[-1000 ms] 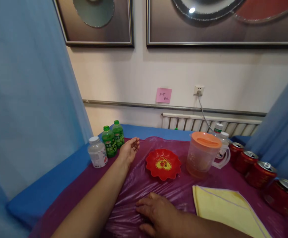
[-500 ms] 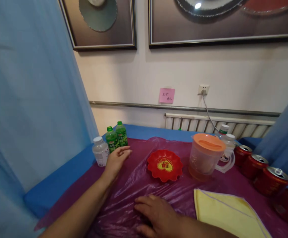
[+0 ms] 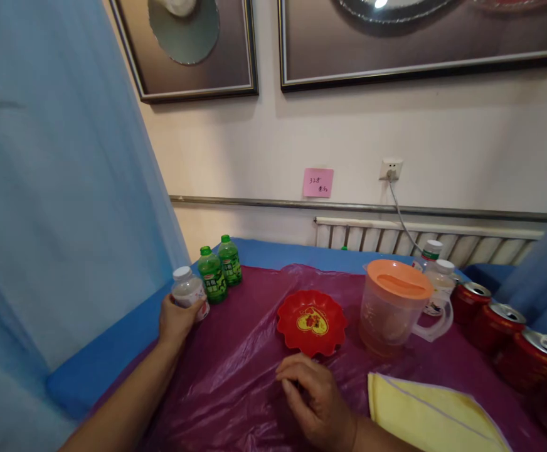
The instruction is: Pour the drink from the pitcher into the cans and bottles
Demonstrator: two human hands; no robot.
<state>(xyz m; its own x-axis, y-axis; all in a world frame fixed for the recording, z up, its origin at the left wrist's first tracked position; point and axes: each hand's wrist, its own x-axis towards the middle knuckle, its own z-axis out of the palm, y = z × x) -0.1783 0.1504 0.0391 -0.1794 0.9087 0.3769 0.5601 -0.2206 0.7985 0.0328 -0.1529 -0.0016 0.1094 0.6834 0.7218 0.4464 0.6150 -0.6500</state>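
Observation:
My left hand is wrapped round the lower part of a clear bottle with a white cap, which stands at the left of the table. Two green bottles stand just right of it. My right hand is curled over the purple plastic sheet, its fingers bent toward the thumb; whether anything is between them is hidden. Just beyond it lies a red scalloped dish with a yellow print. A folded yellow cloth lies to the right of this hand.
A clear jug with an orange lid stands right of the dish, two capped bottles behind it. Several red cans line the right side. A blue curtain hangs at the left; a radiator is behind the table.
My left hand has moved left and down from beside the green bottles and taken hold of the white-capped bottle. My right hand has shifted slightly right and its fingers have curled in.

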